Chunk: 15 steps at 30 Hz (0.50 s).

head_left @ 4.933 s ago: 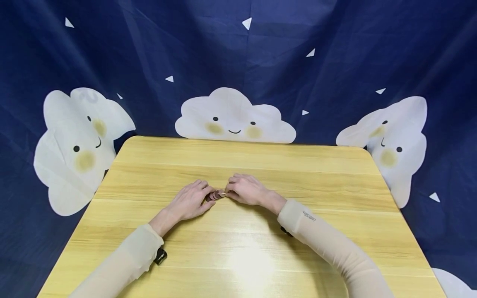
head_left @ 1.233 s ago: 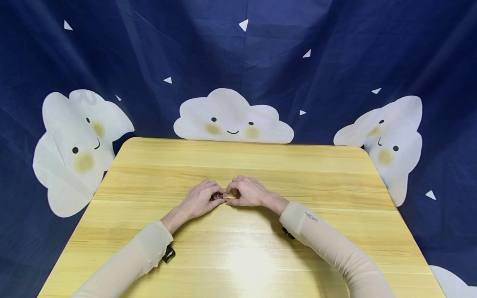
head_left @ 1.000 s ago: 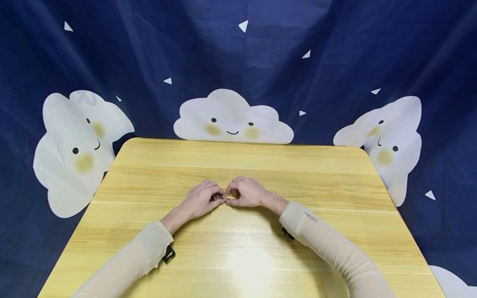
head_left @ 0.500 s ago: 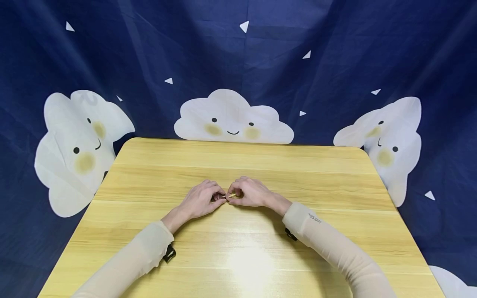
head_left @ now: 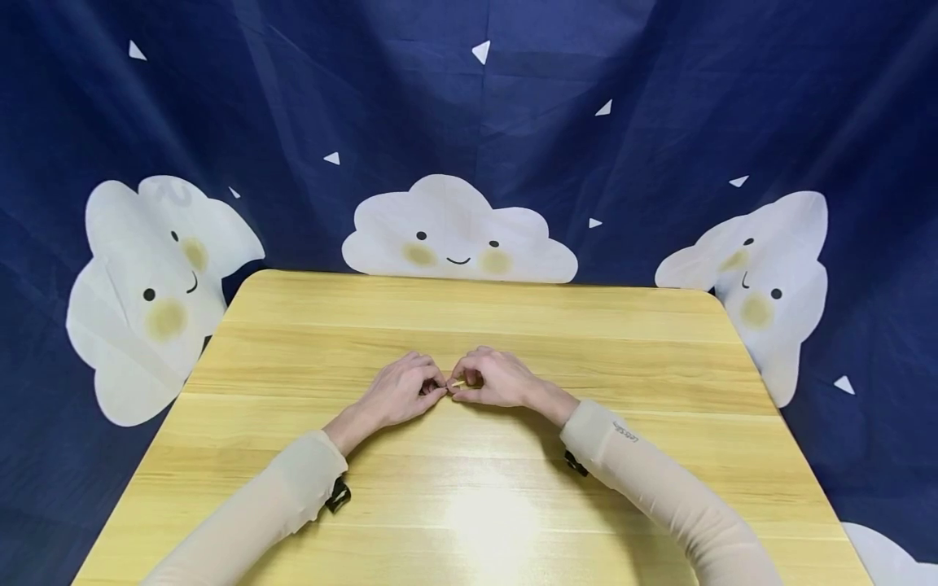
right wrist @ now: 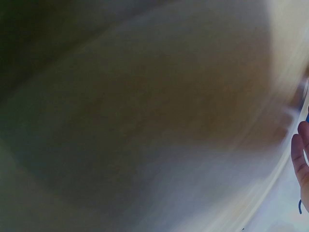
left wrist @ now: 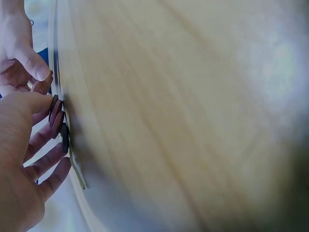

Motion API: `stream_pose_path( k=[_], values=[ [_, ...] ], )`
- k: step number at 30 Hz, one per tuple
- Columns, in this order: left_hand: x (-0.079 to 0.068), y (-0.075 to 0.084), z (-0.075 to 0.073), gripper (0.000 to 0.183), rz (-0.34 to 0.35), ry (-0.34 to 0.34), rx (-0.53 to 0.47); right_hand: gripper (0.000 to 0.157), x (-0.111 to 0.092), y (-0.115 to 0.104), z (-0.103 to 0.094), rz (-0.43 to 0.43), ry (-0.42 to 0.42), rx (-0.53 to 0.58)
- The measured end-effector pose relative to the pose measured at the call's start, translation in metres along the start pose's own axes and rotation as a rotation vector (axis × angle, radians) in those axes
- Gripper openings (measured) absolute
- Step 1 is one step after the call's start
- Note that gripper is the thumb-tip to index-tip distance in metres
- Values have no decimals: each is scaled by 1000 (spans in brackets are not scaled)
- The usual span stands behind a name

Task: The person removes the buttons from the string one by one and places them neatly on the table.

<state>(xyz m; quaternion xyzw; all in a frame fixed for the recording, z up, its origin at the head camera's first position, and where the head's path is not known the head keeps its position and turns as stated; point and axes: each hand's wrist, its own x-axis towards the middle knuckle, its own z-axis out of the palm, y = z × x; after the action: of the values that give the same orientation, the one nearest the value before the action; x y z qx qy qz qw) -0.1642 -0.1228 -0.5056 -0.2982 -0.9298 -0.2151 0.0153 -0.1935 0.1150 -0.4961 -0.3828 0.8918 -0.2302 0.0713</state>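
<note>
Row of discs (left wrist: 57,121), dark and reddish brown, set close and tilted. Thin yellowish cord (left wrist: 75,168): slightly bent length extends past them.

curtained tabletop spot, room type unclear: navy cloud-print cloth (head_left: 410,89) behind wood-grain table (head_left: 469,317)

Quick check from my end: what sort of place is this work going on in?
Probably an indoor recording spot; home or studio, I can't tell. A wood-grain table stands before a navy fabric backdrop printed with a smiling white cloud, and bright glare suggests a lamp.
</note>
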Motion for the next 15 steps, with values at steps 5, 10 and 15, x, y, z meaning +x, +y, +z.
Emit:
stream_pose_path(
  k=[5,10,15],
  values=[
    [0,0,-1,5,5,-13,2,23,-2,1,-1,4,4,-4],
    [0,-1,-1,4,8,-6,-1,23,-4,1,-2,-2,12,-3],
    [0,-1,0,4,15,2,2,24,-5,2,-4,-2,9,-6]
  ],
)
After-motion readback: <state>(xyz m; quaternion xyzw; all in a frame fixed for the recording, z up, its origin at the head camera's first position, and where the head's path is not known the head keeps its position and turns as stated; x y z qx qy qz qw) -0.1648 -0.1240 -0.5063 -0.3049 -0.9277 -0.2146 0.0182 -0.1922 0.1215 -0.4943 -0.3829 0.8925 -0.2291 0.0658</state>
